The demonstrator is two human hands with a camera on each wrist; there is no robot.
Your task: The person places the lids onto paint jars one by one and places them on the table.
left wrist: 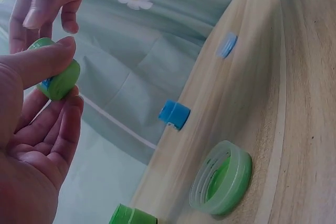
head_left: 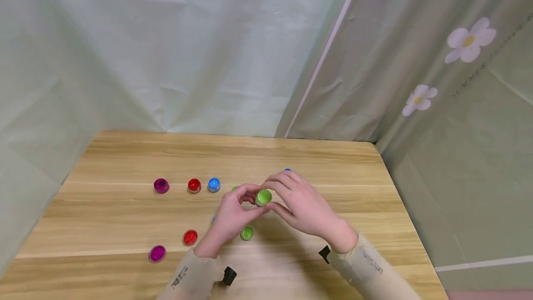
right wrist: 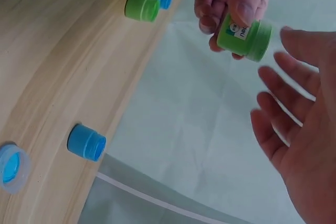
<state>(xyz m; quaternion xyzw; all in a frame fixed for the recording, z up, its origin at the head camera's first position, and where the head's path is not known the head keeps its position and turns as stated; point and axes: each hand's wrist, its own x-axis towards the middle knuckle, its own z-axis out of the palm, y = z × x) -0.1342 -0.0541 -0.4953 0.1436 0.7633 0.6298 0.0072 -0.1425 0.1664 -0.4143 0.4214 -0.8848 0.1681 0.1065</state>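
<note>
Above the middle of the table, my left hand (head_left: 229, 219) pinches a small green paint jar (head_left: 263, 197) between thumb and fingers. Its printed label and paler green lid (right wrist: 260, 41) show in the right wrist view, where the lid looks seated on the jar. My right hand (head_left: 308, 207) is beside the lid, its fingers loosely spread; the right wrist view shows a small gap between thumb and lid. On the table below lies a loose green lid (head_left: 247, 233), seen with its hollow side in the left wrist view. Another green jar (right wrist: 142, 7) stands behind the left hand, mostly hidden from the head view.
Open purple (head_left: 161, 185), red (head_left: 194, 185) and blue (head_left: 214, 184) jars stand in a row at left. A second blue jar (right wrist: 86, 142) is behind the right hand. Nearer lie a red lid (head_left: 190, 237) and a purple lid (head_left: 157, 253). Curtains hang beyond the wooden table (head_left: 104, 216).
</note>
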